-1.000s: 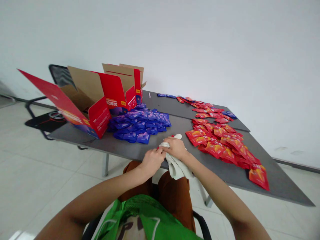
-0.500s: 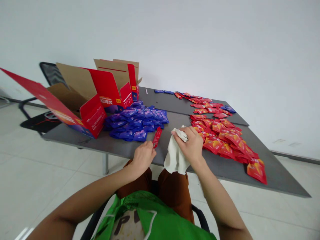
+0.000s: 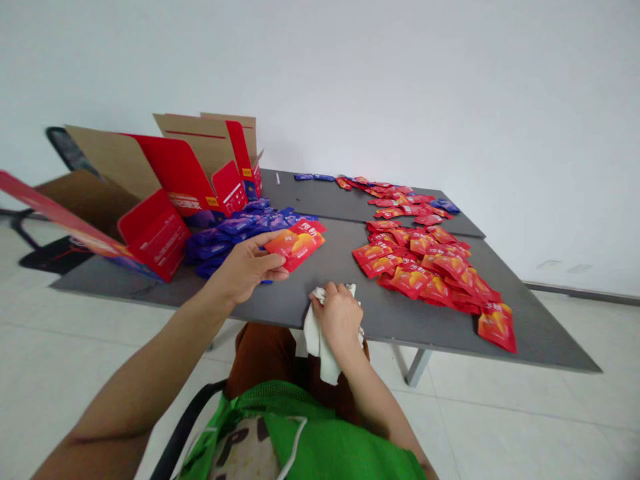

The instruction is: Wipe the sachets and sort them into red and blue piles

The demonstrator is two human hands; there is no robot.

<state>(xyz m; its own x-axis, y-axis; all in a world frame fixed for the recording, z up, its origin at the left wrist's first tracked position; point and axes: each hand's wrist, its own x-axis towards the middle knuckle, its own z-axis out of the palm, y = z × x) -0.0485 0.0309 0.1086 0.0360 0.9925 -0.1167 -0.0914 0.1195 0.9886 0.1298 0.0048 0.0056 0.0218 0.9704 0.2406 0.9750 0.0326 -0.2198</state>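
Observation:
My left hand [image 3: 255,267] pinches a red sachet [image 3: 301,244] with an orange fruit print, held up in front of a pile of blue sachets [image 3: 225,233]. Its printed face is turned toward me. Close to the table's front edge, my right hand [image 3: 339,313] grips a white cloth [image 3: 314,333], which hangs down over the edge. To the right of that hand lies a heap of red sachets [image 3: 413,277], several overlapping.
Open red cartons [image 3: 155,233] stand along the left side with flaps raised. More red sachets [image 3: 400,200] and a few blue packets [image 3: 445,205] lie on the far part of the grey table [image 3: 540,333]. A chair [image 3: 65,150] is behind the cartons.
My left hand has lifted the red sachet and turned its printed face toward me. My right hand has moved left and down with the cloth, to the table's edge. The view has shifted slightly.

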